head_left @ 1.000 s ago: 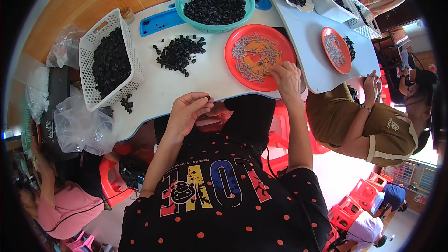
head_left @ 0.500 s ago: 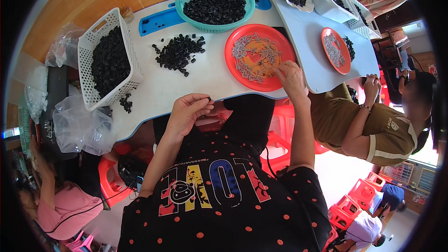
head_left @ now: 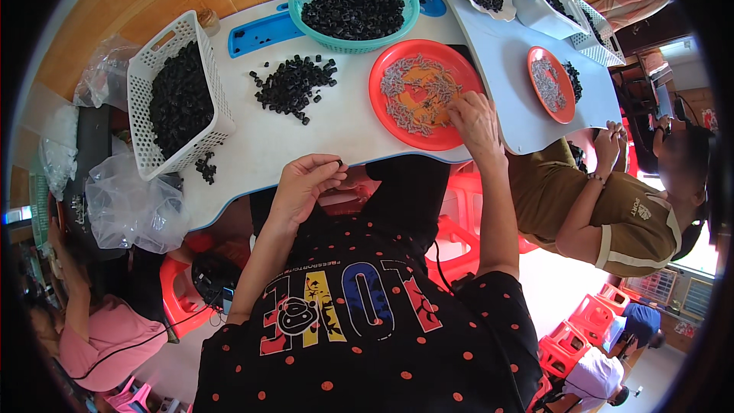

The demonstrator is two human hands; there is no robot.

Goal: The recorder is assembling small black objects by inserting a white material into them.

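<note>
My left hand (head_left: 304, 186) is in front of the table's near edge, thumb and fingers pinched on a small black part (head_left: 340, 162). At the red plate (head_left: 378, 115), my right hand (head_left: 475, 121) has its fingertips together over the right side. Whatever they may hold is too small to make out. Small grey screw-like pieces (head_left: 401, 76) lie in a ring on the plate's orange middle. A loose pile of short black cylindrical parts (head_left: 294, 86) rests on the white table (head_left: 229, 164), left of the plate.
A green basket (head_left: 355, 46) heaped with black parts stands behind, partly over a blue tray (head_left: 264, 35). A white basket (head_left: 218, 126) of black parts is at left, beside a clear plastic bag (head_left: 126, 210). At right, a co-worker (head_left: 619, 214) sits by a second table (head_left: 524, 128).
My right hand has shifted very slightly at the plate's right side, its fingers still together. My left hand keeps its pinch on the black part, nearly unmoved.
</note>
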